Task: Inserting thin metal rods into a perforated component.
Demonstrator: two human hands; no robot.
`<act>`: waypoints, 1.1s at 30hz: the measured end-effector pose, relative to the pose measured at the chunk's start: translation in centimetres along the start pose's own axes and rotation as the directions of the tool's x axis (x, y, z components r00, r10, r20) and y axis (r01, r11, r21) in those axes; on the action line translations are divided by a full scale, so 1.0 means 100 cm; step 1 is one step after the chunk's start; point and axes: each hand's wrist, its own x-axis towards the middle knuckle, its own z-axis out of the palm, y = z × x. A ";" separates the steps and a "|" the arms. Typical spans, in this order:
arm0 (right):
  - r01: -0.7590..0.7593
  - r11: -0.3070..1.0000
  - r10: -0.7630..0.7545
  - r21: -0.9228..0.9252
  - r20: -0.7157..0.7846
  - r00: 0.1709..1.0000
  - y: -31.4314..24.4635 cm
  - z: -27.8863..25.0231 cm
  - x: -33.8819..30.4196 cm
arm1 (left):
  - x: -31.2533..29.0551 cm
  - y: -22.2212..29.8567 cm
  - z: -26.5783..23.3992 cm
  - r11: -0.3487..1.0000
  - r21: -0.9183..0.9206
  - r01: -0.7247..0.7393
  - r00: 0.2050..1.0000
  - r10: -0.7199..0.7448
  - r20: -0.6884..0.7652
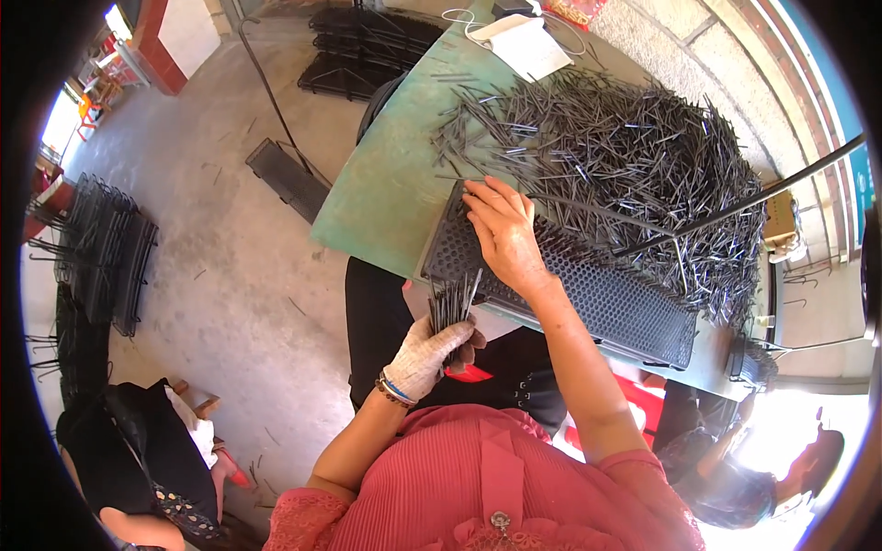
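Observation:
My left hand (425,356), in a pale work glove with dark fingertips, is closed round a bundle of thin dark rods (448,305) that point upward. My bare right hand (503,228) lies over the far left end of a black perforated rack (611,298). Its fingers are bent together and pressed down at the rack's edge; whatever lies under the fingertips is hidden. The rack rests slanting along the near side of a green table (381,184), with rows of small round holes facing up. A long dark handle (740,200) rises from it to the right.
A large heap of dark rods (634,147) covers much of the table behind the rack. Similar racks (106,248) stand stacked at the left, others (367,46) at the back. One rack (287,179) lies on the floor. Other people sit at lower left (119,459) and lower right (726,473).

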 end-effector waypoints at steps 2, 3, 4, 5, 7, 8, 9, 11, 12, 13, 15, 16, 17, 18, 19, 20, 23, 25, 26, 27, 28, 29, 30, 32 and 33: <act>-0.073 0.995 0.078 0.075 -0.071 0.994 0.000 -0.001 -0.002 | 0.000 0.000 0.001 1.000 -0.016 0.002 1.000 -0.002 -0.011; -0.061 0.998 0.063 0.018 -0.104 0.993 0.000 -0.003 -0.001 | -0.001 0.001 0.001 1.000 -0.003 0.008 1.000 -0.008 -0.012; -0.055 0.998 0.057 0.020 -0.100 0.993 -0.001 -0.004 0.001 | -0.002 0.002 -0.001 1.000 0.011 0.014 1.000 -0.014 -0.019; -0.026 0.999 0.024 -0.032 -0.067 0.997 -0.003 -0.006 0.004 | -0.002 0.002 -0.001 1.000 0.006 0.010 1.000 -0.010 -0.021; 0.010 0.996 -0.012 -0.084 -0.032 0.999 -0.006 -0.009 0.011 | -0.002 0.003 -0.002 1.000 0.003 -0.010 1.000 0.010 -0.021; 0.025 0.992 -0.027 -0.125 -0.013 1.000 -0.007 -0.010 0.014 | -0.003 0.003 -0.002 1.000 0.000 -0.014 1.000 0.014 -0.020; 0.041 0.985 -0.040 -0.165 0.007 0.999 -0.008 -0.011 0.016 | -0.003 0.003 -0.003 1.000 0.009 -0.012 1.000 0.012 -0.020; 0.046 0.965 -0.037 -0.257 0.038 0.999 -0.011 -0.009 0.018 | -0.003 0.002 -0.003 1.000 0.015 -0.011 1.000 0.012 -0.018; 0.049 0.937 -0.027 -0.346 0.068 0.997 -0.013 -0.008 0.019 | -0.003 0.001 -0.003 1.000 0.008 -0.012 1.000 0.013 -0.016; 0.054 0.936 -0.032 -0.347 0.070 0.997 -0.015 -0.007 0.020 | -0.003 0.000 -0.004 1.000 0.001 -0.014 1.000 0.014 -0.015; -0.011 0.958 0.016 -0.288 0.015 1.000 -0.018 -0.005 0.021 | -0.004 0.000 -0.004 1.000 -0.010 -0.015 1.000 0.015 -0.019; -0.006 0.957 0.011 -0.288 0.018 1.000 -0.016 -0.006 0.022 | -0.005 0.000 -0.004 1.000 -0.017 -0.015 1.000 0.014 -0.022; 0.018 0.965 -0.011 -0.260 0.026 1.000 -0.012 -0.007 0.022 | -0.005 -0.001 -0.005 1.000 -0.022 -0.017 1.000 0.017 -0.022; 0.041 0.972 -0.034 -0.231 0.033 0.999 -0.010 -0.008 0.023 | -0.004 -0.002 -0.007 1.000 -0.019 -0.006 1.000 0.006 -0.006; 0.059 0.969 -0.053 -0.242 0.031 0.998 -0.010 -0.009 0.024 | -0.003 -0.002 -0.009 1.000 -0.016 0.006 1.000 -0.006 0.010; 0.062 0.968 -0.055 -0.242 0.035 0.998 -0.010 -0.008 0.024 | -0.003 -0.002 -0.009 1.000 -0.020 0.005 1.000 -0.004 0.010; 0.074 0.971 -0.066 -0.226 0.041 0.997 -0.008 -0.006 0.024 | -0.003 0.000 -0.008 1.000 -0.019 0.016 1.000 -0.016 0.008; 0.037 0.981 -0.022 -0.189 0.082 0.996 -0.007 -0.005 0.025 | -0.003 0.001 -0.007 1.000 -0.014 0.006 1.000 -0.006 0.007; 0.038 0.981 -0.022 -0.189 0.084 0.996 -0.006 -0.005 0.026 | -0.003 0.001 -0.008 1.000 -0.015 0.006 1.000 -0.006 0.007; -0.001 0.988 0.015 -0.153 0.092 0.996 -0.005 -0.005 0.027 | -0.003 0.000 -0.008 1.000 -0.018 0.002 1.000 -0.002 0.009; -0.041 0.992 0.053 -0.119 0.100 0.994 -0.004 -0.006 0.029 | -0.003 -0.001 -0.009 1.000 -0.021 -0.002 1.000 0.003 0.012; -0.042 0.992 0.054 -0.121 0.101 0.993 -0.003 -0.007 0.030 | -0.003 0.000 -0.008 1.000 -0.021 -0.002 1.000 0.002 0.014; -0.065 0.994 0.075 -0.087 0.112 0.991 -0.002 -0.009 0.032 | -0.004 0.001 -0.008 1.000 -0.016 0.007 1.000 -0.006 0.016; -0.089 0.995 0.095 -0.051 0.124 0.988 -0.002 -0.010 0.033 | -0.005 0.000 -0.009 1.000 -0.012 0.015 1.000 -0.015 0.014; -0.077 0.997 0.079 -0.026 0.136 0.987 -0.003 -0.011 0.033 | -0.005 -0.002 -0.010 1.000 -0.024 0.000 1.000 0.000 0.019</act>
